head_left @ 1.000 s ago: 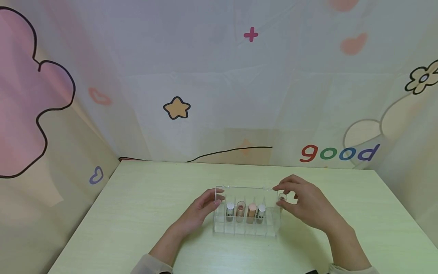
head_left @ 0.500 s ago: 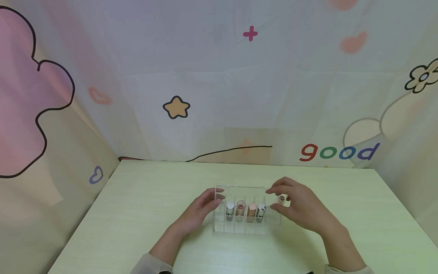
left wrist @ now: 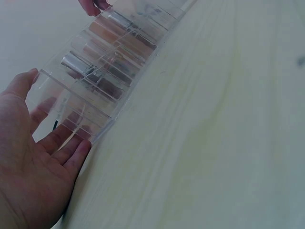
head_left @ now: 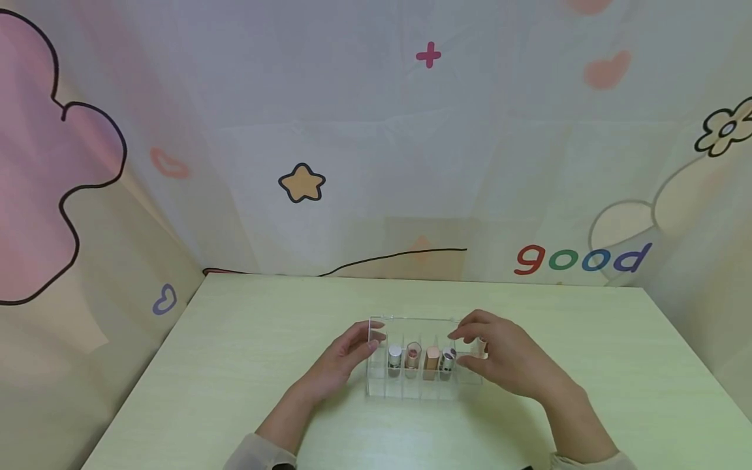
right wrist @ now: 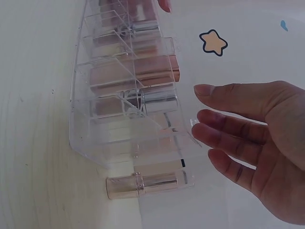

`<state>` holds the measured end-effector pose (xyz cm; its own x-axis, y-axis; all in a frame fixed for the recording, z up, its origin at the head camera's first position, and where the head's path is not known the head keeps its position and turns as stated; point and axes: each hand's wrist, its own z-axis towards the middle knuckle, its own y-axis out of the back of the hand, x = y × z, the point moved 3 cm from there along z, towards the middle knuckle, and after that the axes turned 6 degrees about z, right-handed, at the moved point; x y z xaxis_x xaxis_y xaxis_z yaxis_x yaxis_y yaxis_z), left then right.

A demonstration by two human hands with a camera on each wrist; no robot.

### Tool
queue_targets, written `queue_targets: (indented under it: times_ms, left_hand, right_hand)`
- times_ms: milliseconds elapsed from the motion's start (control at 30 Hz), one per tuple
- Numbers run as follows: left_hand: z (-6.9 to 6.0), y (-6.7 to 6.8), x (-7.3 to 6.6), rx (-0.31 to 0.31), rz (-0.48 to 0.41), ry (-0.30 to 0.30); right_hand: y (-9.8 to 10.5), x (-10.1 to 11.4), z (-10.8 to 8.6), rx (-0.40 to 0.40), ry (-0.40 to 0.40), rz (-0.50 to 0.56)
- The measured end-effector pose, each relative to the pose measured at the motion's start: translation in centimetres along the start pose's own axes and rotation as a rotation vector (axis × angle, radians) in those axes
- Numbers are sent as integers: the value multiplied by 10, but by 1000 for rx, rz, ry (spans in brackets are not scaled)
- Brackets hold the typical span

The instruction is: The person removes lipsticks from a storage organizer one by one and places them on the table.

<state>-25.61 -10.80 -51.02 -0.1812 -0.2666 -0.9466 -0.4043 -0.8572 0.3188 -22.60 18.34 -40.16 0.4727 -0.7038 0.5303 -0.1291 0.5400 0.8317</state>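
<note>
On a pale wood-grain desk (head_left: 264, 333), a person's left hand (head_left: 335, 365) grips a clear lipstick organizer (head_left: 411, 390) between both hands; the right hand (head_left: 508, 359) hovers at its far end, thumb and fingers apart. Beyond them hangs a cloth backdrop (head_left: 364, 117) printed with a star (head_left: 302, 183) and "good (head_left: 581, 259)."

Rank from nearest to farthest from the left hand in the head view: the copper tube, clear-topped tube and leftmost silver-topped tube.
1. Leftmost silver-topped tube, right of the left hand.
2. Clear-topped tube, next along.
3. Copper tube, farther right.
</note>
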Motion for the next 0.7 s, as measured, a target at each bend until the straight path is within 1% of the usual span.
queue_targets:
  times_ms: [200, 500, 700]
  left_hand:
    - [0, 0, 0, 0, 1, 6]
    - [-1, 0, -1, 2, -1, 4]
    - [0, 0, -1, 5, -7, 0]
  right_hand:
    - [-5, 0, 2, 32, -22, -20]
    - [-11, 1, 3, 31, 23, -50]
    - [-16, 1, 5, 46, 30, -78]
